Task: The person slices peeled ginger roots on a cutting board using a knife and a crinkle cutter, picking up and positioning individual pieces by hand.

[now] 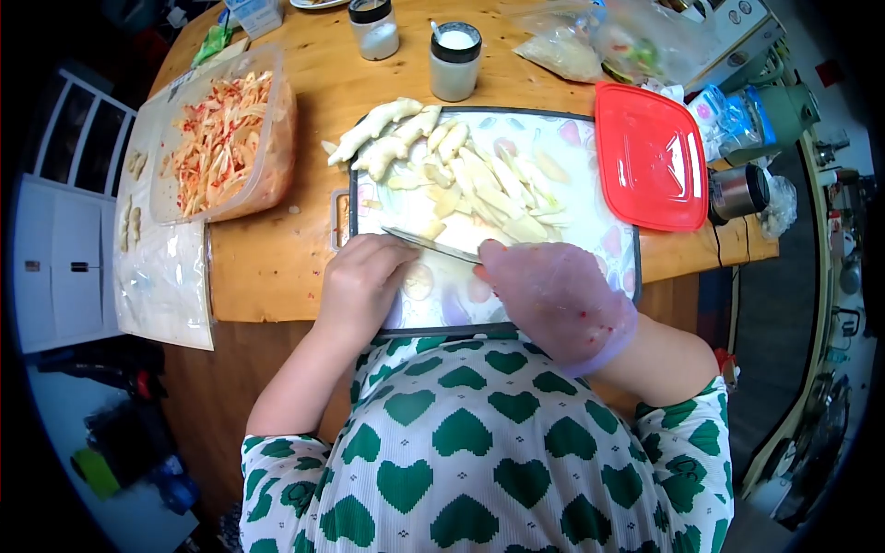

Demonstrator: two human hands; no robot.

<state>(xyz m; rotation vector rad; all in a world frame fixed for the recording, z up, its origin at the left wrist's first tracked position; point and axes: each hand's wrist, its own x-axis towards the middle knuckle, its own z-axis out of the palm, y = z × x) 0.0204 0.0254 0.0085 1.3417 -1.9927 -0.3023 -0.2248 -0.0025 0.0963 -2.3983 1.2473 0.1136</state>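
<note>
My right hand [562, 295], in a thin clear plastic glove with red specks, is closed round a knife whose handle the fingers hide. The knife blade [435, 244] points left across a patterned cutting board [590, 249]. At the board's left front edge, my bare left hand [367, 276] has its fingers curled beside the blade's tip; whatever they grip is hidden. Beyond the blade lie knobbly peeled ginger roots [385, 152] at the back left and a spread of pale ginger slices [498, 192].
A clear tub [284, 138] of red-seasoned shreds stands left on a plastic sheet [164, 276]. Behind the board are two jars [454, 74] [376, 41]. A red lid [653, 157] overlaps the board's right edge. Plastic bags [562, 53] and a dark-topped container [740, 194] sit farther right.
</note>
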